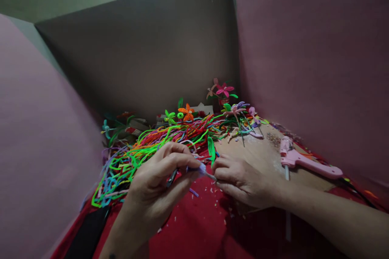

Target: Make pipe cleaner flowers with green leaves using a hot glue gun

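Between thumb and fingertips, my left hand [164, 174] pinches a small pale purple pipe cleaner piece [201, 168], mostly covered by the fingers. A thin greyish stem [210, 176] runs from it to my right hand [237, 178], whose closed fingers grip its other end. A dark tool [172, 178], too covered to name, shows behind my left fingers. Just beyond my right fingertips stands a green pipe cleaner leaf [211, 149]. On the red cloth [191, 230] below lies a short purple pipe cleaner scrap [193, 192], among small pale bits.
A heap of coloured pipe cleaners [146, 141] spreads behind my left hand. Pipe cleaner flowers [186, 112] stand at the back. To the right, a pink glue gun [310, 163] rests on a tan board [258, 158]. Pink panels [313, 60] rise at both sides.
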`<action>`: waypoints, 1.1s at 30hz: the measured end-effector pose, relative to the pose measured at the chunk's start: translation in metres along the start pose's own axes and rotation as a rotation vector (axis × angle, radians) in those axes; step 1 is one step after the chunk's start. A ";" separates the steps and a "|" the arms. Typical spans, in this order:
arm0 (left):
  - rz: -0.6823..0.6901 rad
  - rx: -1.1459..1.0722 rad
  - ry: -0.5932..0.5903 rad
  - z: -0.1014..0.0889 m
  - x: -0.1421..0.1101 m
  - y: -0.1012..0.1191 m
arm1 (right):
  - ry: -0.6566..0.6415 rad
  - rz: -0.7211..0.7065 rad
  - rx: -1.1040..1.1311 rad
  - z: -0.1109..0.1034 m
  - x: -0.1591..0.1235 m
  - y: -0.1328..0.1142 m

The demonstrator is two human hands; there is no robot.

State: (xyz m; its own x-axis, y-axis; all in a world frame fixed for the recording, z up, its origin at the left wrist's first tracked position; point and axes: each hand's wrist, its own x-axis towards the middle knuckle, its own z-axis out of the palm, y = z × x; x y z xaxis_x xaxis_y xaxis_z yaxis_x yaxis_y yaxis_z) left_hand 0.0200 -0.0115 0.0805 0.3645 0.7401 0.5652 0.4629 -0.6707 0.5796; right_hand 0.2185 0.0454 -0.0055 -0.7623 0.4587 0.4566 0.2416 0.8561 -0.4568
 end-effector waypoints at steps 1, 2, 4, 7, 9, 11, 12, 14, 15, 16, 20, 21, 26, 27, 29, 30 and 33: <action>0.001 0.005 0.003 0.000 0.000 0.000 | 0.002 -0.001 0.000 0.000 0.000 0.000; 0.004 0.008 0.007 -0.001 0.000 0.000 | 0.005 -0.001 -0.001 0.000 0.000 0.000; -0.001 0.005 0.011 -0.001 0.000 0.001 | 0.012 0.000 -0.004 0.001 0.000 0.001; -0.025 -0.021 0.023 0.000 0.000 0.002 | 0.016 0.003 -0.011 0.001 -0.001 0.002; -0.029 -0.027 0.029 0.001 -0.001 0.003 | 0.013 0.006 -0.011 0.001 -0.001 0.002; -0.023 -0.021 0.028 0.002 -0.001 0.003 | 0.011 0.008 -0.009 0.000 -0.001 0.001; -0.025 -0.018 0.027 0.002 -0.002 0.003 | 0.011 0.009 -0.008 0.000 -0.001 0.001; -0.045 -0.022 0.030 0.002 -0.003 0.002 | 0.012 0.011 -0.008 -0.001 -0.001 0.000; -0.064 -0.028 0.035 0.002 -0.004 0.001 | 0.011 0.013 -0.007 -0.001 -0.001 0.000; -0.084 -0.039 0.041 0.001 -0.004 0.001 | 0.010 0.014 -0.007 -0.001 0.000 0.000; -0.130 -0.114 0.114 0.003 -0.006 0.002 | 0.008 0.024 -0.001 -0.001 0.000 -0.001; -0.132 -0.130 0.168 0.005 -0.006 0.004 | 0.007 0.028 0.008 0.000 0.000 -0.001; -0.280 -0.174 0.602 0.014 -0.003 0.009 | 0.020 0.053 0.153 -0.001 0.000 0.000; -0.317 -0.198 0.653 0.014 -0.002 0.007 | 0.025 0.058 0.208 -0.002 0.000 0.001; -0.377 -0.273 0.671 0.014 0.000 0.001 | 0.026 0.073 0.333 -0.003 0.000 0.001; -0.404 -0.317 0.645 0.014 0.001 -0.004 | 0.023 0.087 0.401 -0.003 0.000 0.001; -0.494 -0.422 0.560 0.015 0.003 -0.016 | 0.025 0.157 0.616 -0.003 0.000 0.001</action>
State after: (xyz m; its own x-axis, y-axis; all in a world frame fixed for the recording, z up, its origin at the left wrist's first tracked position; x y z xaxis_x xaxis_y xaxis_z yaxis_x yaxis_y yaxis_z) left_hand 0.0255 0.0026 0.0643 -0.3040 0.8929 0.3322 0.0837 -0.3224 0.9429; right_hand 0.2210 0.0470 -0.0039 -0.7302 0.5790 0.3627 -0.0461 0.4879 -0.8717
